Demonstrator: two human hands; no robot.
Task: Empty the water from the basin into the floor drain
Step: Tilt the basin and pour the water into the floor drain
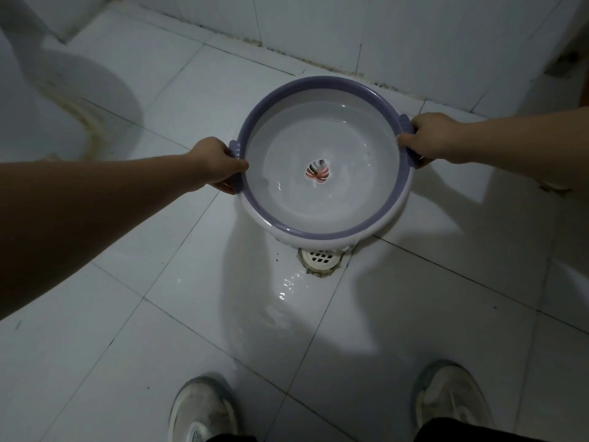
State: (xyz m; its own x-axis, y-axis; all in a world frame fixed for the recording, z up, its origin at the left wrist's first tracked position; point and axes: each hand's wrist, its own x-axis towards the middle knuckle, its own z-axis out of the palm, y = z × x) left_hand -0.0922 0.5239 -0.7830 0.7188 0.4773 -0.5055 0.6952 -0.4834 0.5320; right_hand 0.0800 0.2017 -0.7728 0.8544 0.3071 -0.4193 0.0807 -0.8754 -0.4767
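A round white basin with a purple rim and a leaf motif at its centre held shallow water as it sat tilted toward the person, its near edge just above the floor drain, where a wet streak ran down the white floor tiles. The left hand and right hand were each clamped on a purple handle at opposite sides. A toilet base stood to the left, and two pale sneakers framed the foreground.
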